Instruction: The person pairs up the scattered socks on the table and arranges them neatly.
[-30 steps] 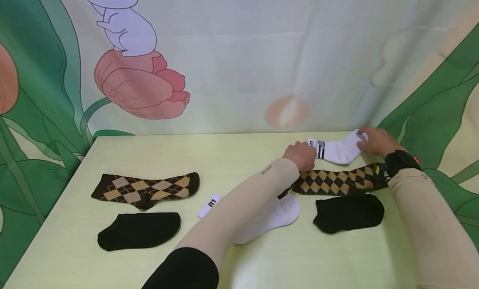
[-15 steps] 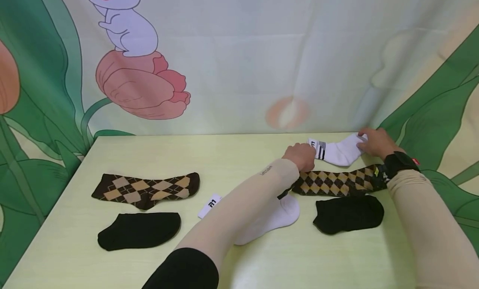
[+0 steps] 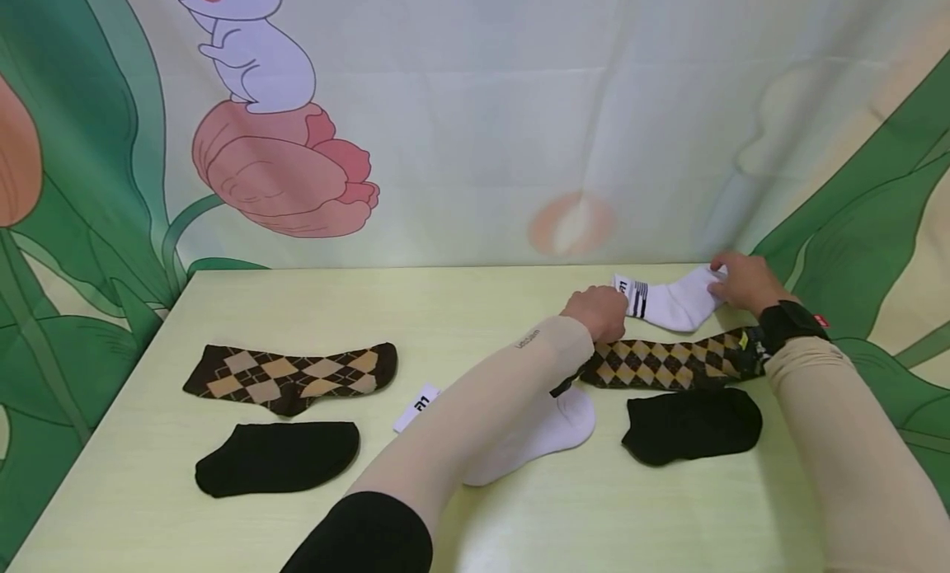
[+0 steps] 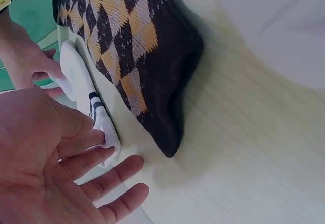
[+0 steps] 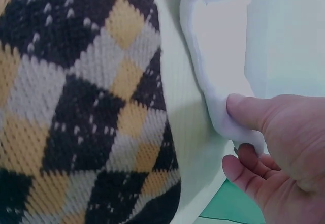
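At the table's back right, a white ankle sock (image 3: 674, 302) with black stripes stretches between both hands. Its cuff end is pinched by the thumb and forefinger of my left hand (image 3: 596, 311); the other fingers of that hand (image 4: 61, 158) spread loosely in the left wrist view. My right hand (image 3: 748, 283) pinches the toe end, and the right wrist view shows its thumb (image 5: 246, 109) on top of the fabric. Just in front lies a brown-and-tan argyle sock (image 3: 660, 364), with a black sock (image 3: 692, 426) nearer me.
Under my left forearm lies another white sock (image 3: 545, 433), partly hidden. On the left are a second argyle sock (image 3: 289, 377) and a second black sock (image 3: 278, 457). A printed curtain (image 3: 460, 144) hangs behind the pale table (image 3: 564, 528).
The white sock's toe end has lowered slightly toward the table and me. Both hands keep their pinch and have barely moved; the other socks lie as before.
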`<control>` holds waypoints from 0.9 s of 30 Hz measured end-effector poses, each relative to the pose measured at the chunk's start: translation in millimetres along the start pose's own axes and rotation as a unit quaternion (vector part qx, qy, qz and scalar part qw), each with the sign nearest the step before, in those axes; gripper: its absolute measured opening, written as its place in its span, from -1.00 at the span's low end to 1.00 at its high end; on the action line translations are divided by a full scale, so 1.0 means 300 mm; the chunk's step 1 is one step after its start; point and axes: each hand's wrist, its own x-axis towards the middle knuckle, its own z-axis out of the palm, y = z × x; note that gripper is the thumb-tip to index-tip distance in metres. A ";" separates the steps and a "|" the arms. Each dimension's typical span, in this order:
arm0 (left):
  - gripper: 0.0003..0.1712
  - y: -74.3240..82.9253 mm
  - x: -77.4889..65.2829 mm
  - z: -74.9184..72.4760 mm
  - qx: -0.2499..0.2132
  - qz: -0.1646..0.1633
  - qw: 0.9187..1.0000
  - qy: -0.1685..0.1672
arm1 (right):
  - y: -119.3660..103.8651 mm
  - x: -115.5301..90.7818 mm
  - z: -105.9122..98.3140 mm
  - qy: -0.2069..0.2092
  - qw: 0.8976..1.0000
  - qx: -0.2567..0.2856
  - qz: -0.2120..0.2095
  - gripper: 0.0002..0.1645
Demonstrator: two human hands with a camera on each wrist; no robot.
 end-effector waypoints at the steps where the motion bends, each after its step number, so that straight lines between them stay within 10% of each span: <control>1: -0.82 0.002 0.004 0.001 -0.004 0.003 1.000 0.002 | 0.001 0.001 0.001 0.004 1.000 -0.004 -0.004 -0.52; 27: -0.75 -0.016 0.048 -0.004 -0.054 0.044 0.991 0.117 | -0.020 -0.025 -0.033 0.041 0.998 0.018 -0.039 -0.57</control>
